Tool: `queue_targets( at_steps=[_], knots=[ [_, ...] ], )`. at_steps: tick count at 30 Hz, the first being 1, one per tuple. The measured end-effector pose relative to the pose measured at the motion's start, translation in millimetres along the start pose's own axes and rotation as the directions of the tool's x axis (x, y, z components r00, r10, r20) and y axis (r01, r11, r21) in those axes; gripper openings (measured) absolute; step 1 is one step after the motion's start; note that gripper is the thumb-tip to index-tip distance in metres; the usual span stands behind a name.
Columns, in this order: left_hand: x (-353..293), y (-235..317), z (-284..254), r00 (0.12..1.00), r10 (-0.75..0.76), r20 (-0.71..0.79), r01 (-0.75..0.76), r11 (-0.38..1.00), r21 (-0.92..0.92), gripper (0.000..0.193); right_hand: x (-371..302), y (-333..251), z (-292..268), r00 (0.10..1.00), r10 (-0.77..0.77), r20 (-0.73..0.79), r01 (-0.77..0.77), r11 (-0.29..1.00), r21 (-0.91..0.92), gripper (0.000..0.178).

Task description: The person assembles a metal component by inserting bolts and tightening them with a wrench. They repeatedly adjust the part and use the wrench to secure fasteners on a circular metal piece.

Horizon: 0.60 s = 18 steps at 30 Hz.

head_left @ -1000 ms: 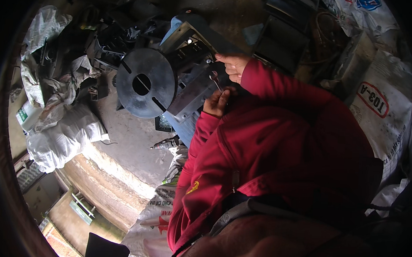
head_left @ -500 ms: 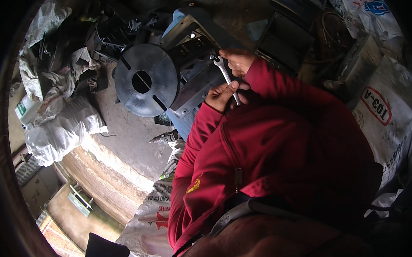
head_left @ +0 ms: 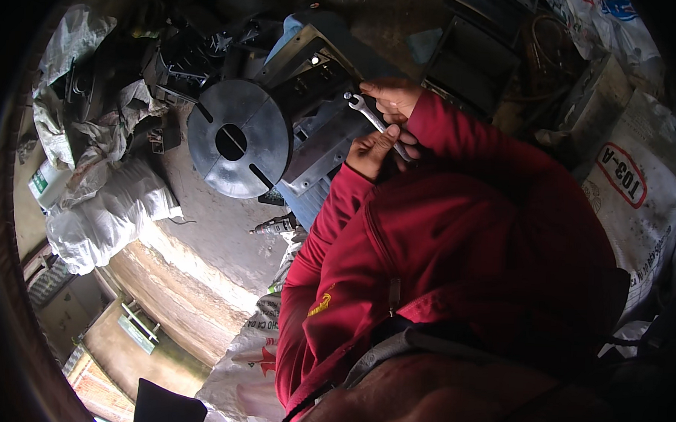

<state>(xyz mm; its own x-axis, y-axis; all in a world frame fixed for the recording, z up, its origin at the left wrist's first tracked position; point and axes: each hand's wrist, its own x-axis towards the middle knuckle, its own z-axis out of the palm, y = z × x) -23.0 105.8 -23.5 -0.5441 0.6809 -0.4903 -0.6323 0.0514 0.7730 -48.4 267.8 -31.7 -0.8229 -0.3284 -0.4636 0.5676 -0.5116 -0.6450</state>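
Note:
My left hand (head_left: pixel 372 154) grips the shank of a silver open-end wrench (head_left: pixel 377 121), its thumb lying along the metal. The wrench's open jaw points up and left, close beside a small shiny bolt head (head_left: pixel 348 96) on a dark metal machine part (head_left: pixel 322 139); whether the jaw touches the bolt I cannot tell. My right hand (head_left: pixel 398 99) is just beyond the wrench, index finger reaching toward the machine's edge near the bolt, other fingers curled. What those fingers hold, if anything, is hidden. Left of my hands stands a large grey slotted disc (head_left: pixel 262 136) with a round centre hole.
Blue cloth or padding (head_left: pixel 308 202) shows under the machine. On the floor lies a small tube-shaped bottle (head_left: pixel 275 225). White plastic bags (head_left: pixel 111 216) are piled at the left, a printed sack (head_left: pixel 631 201) stands at the right, and a dark open box (head_left: pixel 471 62) sits at the far right.
The wrench's near end has swung to the right, and my left hand has shifted right with it. My right hand has barely moved. The whole view has shifted slightly.

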Motion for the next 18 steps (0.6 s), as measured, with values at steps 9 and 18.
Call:
queue_targets(
  at_steps=[9,18],
  knots=[
    [9,15,1,0.999,-0.014,0.033,0.017,0.997,-0.076,0.048,-15,-13,7,0.998,0.064,-0.003,-0.064,0.997,-0.037,0.041],
    [3,9,0,0.997,-0.052,0.053,0.055,0.997,-0.060,0.048,-12,-14,11,0.992,0.089,-0.093,-0.102,0.984,-0.146,0.036]
  ],
)
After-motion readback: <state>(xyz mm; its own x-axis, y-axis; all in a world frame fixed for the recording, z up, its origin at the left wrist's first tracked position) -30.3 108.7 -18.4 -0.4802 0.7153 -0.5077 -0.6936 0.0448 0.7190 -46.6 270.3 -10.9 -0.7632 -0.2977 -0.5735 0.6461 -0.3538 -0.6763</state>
